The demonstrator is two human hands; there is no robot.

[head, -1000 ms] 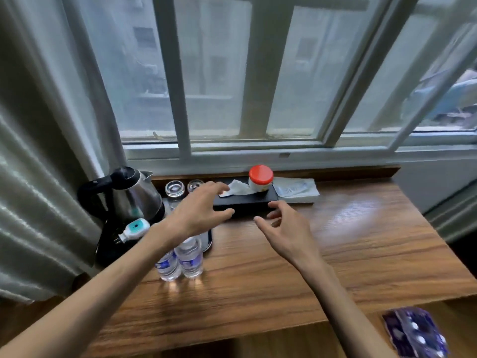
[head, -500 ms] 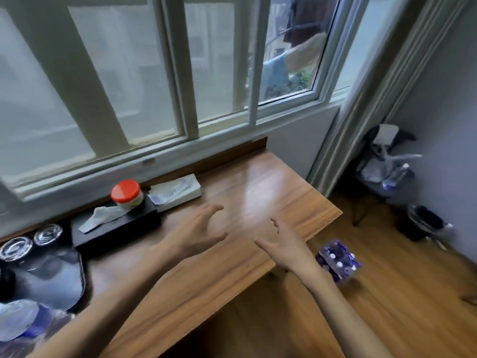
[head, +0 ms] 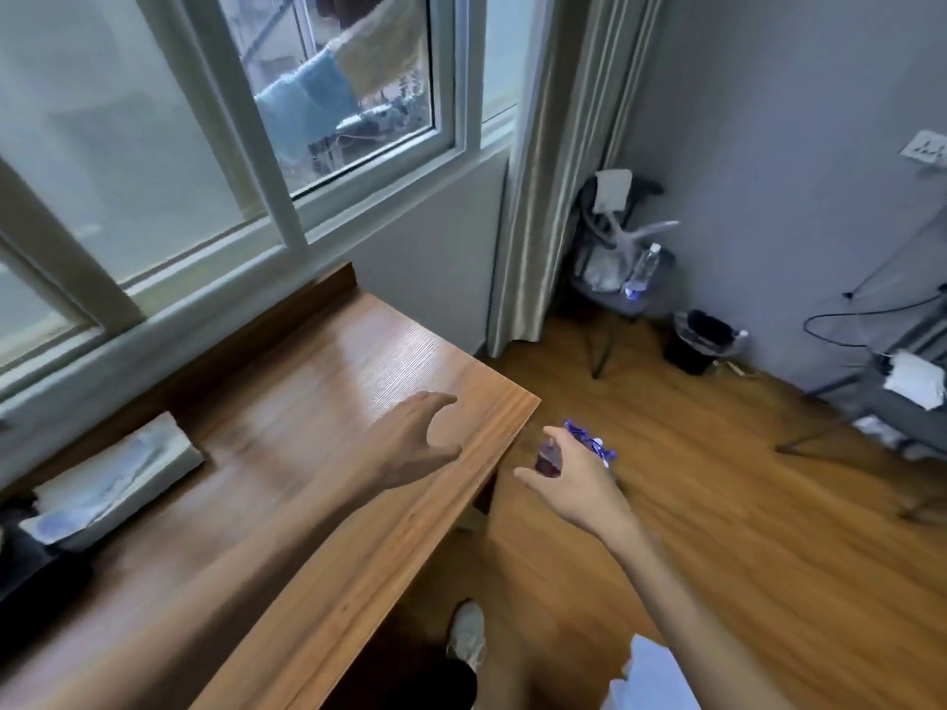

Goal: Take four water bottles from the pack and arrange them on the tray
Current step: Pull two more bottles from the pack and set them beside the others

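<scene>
The purple-wrapped pack of water bottles point(head: 589, 444) lies on the wooden floor just past the table's right corner; my right hand point(head: 574, 484) hovers over it, open, and hides most of it. My left hand point(head: 410, 443) is open above the wooden table point(head: 287, 530) near its right edge, holding nothing. The tray and the bottles standing by it are out of view to the left.
A folded white packet point(head: 112, 484) and the end of a black box point(head: 31, 571) lie at the table's left. On the floor stand a grey chair with a bottle point(head: 622, 284), a black bin point(head: 699, 340) and a second chair point(head: 902, 397). My shoe point(head: 466, 635) is below the table edge.
The view has swung right, away from the kettle, tray and bottles, toward the floor. Both hands moved right; the right hand now reaches off the table over the pack.
</scene>
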